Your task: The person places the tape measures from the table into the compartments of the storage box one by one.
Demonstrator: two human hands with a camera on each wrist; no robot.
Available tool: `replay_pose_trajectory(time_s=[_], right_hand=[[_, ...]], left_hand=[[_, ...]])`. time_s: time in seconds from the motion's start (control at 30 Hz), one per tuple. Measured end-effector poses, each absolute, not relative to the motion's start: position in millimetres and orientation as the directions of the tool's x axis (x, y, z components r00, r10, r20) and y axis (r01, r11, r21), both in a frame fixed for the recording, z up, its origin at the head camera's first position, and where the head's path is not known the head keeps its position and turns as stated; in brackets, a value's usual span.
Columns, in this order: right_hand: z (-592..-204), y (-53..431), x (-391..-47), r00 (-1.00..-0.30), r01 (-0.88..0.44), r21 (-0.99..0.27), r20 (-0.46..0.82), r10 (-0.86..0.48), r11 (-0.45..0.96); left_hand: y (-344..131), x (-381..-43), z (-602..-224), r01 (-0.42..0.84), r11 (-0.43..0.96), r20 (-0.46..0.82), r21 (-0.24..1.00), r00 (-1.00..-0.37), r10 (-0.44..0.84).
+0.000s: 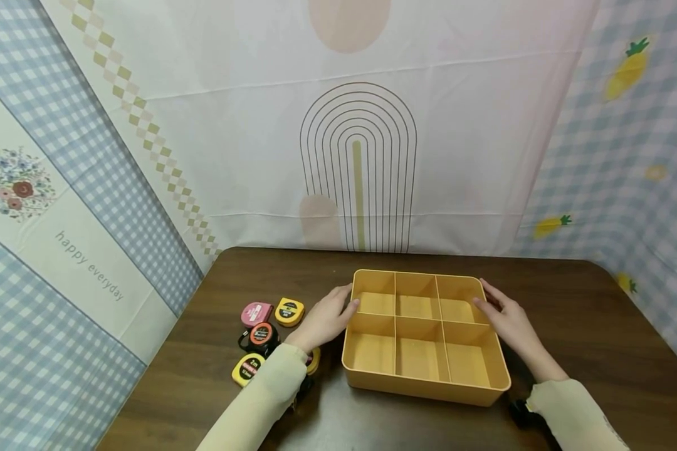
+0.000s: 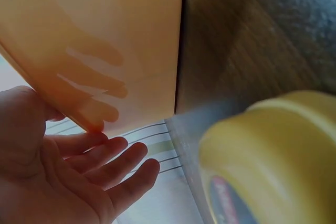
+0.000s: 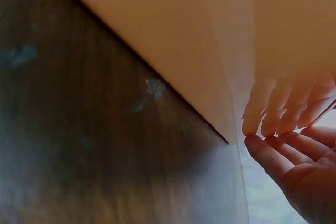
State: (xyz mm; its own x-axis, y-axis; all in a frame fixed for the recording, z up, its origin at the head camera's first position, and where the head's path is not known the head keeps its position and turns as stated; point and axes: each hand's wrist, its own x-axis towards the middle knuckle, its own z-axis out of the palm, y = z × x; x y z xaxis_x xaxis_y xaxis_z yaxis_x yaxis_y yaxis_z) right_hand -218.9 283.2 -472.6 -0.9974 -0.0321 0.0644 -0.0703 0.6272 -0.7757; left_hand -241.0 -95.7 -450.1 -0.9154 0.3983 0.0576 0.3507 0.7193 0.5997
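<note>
A yellow-orange divided storage box [image 1: 423, 386] sits on the table, its compartments facing up and holding nothing. My left hand [image 1: 324, 317] holds its left side, with the thumb over the rim and the fingers outside. On the opposite side, my right hand [image 1: 510, 322] grips the rim near the far right corner, its thumb hooked over the top. The left wrist view shows the index finger against the box's outer wall [image 2: 126, 35] and the other fingers spread. In the right wrist view, fingertips [image 3: 254, 142] meet the glossy wall, which mirrors them.
Left of the box lie several tape measures: a pink one [image 1: 256, 314], a yellow one [image 1: 289, 311], a black-and-orange one [image 1: 261, 338] and another yellow one [image 1: 249, 368]. A further yellow tape measure [image 1: 313, 361] is partly hidden by the left forearm. Patterned cloth [image 1: 248, 156] hangs behind the table.
</note>
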Motion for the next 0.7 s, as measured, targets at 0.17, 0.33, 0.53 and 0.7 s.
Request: replay_pose_trajectory(time_s=[0.17, 0.33, 0.53, 0.7], right_hand=[[-473.7, 282.8, -220.4, -0.998, -0.061, -0.782, 0.058, -0.025, 0.621], [-475.0, 283.4, -221.3, -0.998, -0.053, -0.792, 0.052, -0.018, 0.608], [-476.7, 283.3, -222.6, -0.999, -0.038, -0.812, 0.036, -0.015, 0.583], [-478.0, 283.7, -222.2, -0.999, -0.036, -0.823, 0.034, -0.014, 0.566]], left_hand=[[-96.1, -239.9, -449.9, 0.346, 0.725, 0.055, 0.596, -0.918, 0.393], [-95.8, -238.7, -448.9, 0.338, 0.732, 0.05, 0.592, -0.922, 0.385], [-97.3, -238.1, -446.2, 0.345, 0.743, 0.061, 0.574, -0.923, 0.381], [-99.8, -237.8, -442.9, 0.346, 0.739, 0.066, 0.578, -0.923, 0.38]])
